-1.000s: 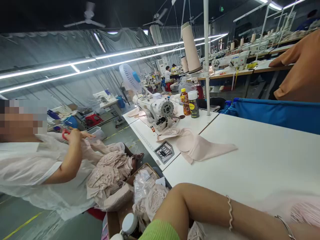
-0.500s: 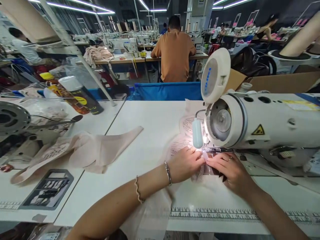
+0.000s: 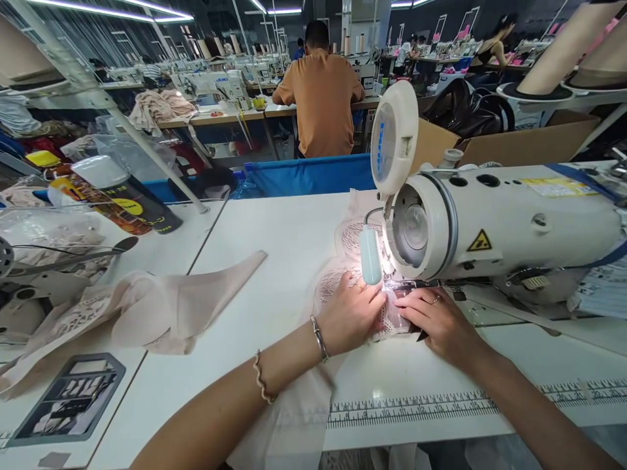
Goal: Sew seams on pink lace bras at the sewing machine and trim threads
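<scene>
Bottle (image 3: 100,205) of amber liquid, yellow-capped, leans in view beside a dark can (image 3: 157,212) with a smooth white cap; both sit at the back of the left table, probably to keep its front free. Before them, a loose fabric piece (image 3: 196,294) spans the seam between 2 white tabletops (image 3: 274,235), its rounded, matte cup shape tapering to a point on the right.

Left hand (image 3: 350,313), palm down with fingers bent, presses on the pale pink lace fabric (image 3: 343,238), likely to keep the thin layer flat. The lace lies under the needle end of the sewing machine (image 3: 519,222), its openwork netting and scalloped curves spreading behind the hand over smooth, sheer cloth. A small pale-green lamp (image 3: 371,254) hangs close, seemingly so light falls where both hands meet.

Right hand (image 3: 445,326) has its fingers partly curled at the lace's right edge, probably to guide it; a dark pointed tip (image 3: 422,335) shows beneath. Whether either hand truly pinches the cloth, I cannot tell. Glossy, rounded machine housing extends rightward, its round cover (image 3: 396,137) swung up. Behind stand 2 beige thread cones (image 3: 563,49), tapered and tightly wound.
</scene>
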{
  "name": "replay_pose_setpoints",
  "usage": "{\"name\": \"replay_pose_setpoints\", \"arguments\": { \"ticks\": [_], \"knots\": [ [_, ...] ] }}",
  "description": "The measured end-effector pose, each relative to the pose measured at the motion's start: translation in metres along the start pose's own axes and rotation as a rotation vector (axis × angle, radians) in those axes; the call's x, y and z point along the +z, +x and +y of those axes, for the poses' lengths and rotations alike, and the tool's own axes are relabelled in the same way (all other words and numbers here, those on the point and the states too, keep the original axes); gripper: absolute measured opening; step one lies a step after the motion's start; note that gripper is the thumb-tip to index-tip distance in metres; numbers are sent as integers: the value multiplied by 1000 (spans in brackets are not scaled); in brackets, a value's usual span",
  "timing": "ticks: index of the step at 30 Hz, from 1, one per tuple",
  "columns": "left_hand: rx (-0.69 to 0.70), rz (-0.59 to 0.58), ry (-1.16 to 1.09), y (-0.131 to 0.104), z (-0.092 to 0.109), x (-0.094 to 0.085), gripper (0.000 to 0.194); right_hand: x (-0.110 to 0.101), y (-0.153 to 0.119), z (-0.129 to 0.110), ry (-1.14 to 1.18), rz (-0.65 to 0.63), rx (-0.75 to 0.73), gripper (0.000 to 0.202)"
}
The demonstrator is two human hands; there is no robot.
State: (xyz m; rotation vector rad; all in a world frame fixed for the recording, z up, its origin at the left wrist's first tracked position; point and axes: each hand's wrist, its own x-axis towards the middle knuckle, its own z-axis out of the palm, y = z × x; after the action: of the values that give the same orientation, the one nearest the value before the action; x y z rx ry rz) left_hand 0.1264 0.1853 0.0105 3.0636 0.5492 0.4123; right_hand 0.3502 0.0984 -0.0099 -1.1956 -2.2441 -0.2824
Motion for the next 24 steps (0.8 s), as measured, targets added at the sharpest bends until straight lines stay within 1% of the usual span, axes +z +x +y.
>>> {"name": "replay_pose_setpoints", "arguments": {
  "ticks": [2,4,6,8,10,11,14,16,18,24],
  "knots": [
    [-10,38,43,0,1,2,39,-1,0,0,-10,-12,7,55],
    [18,76,74,0,2,4,37,-3,2,0,-39,-39,25,58],
    [110,92,63,1,4,5,30,-5,4,0,-70,-64,44,58],
    [218,81,18,1,7,6,28,-7,6,0,-78,-56,48,55],
    [269,66,-14,2,10,6,29,-8,6,-1,-57,-47,36,52],
    [267,62,-19,1,11,6,29,-9,6,-1,-38,-41,29,49],
    [226,64,-10,-1,13,6,27,-11,4,-3,20,-25,25,28],
    [210,66,-6,-2,12,7,28,-13,4,-3,32,-27,32,23],
    [201,75,-4,-3,11,9,30,-13,4,-3,27,-42,36,31],
    [145,75,-54,-3,6,12,35,-12,6,0,-30,-31,23,57]
  ]
}}
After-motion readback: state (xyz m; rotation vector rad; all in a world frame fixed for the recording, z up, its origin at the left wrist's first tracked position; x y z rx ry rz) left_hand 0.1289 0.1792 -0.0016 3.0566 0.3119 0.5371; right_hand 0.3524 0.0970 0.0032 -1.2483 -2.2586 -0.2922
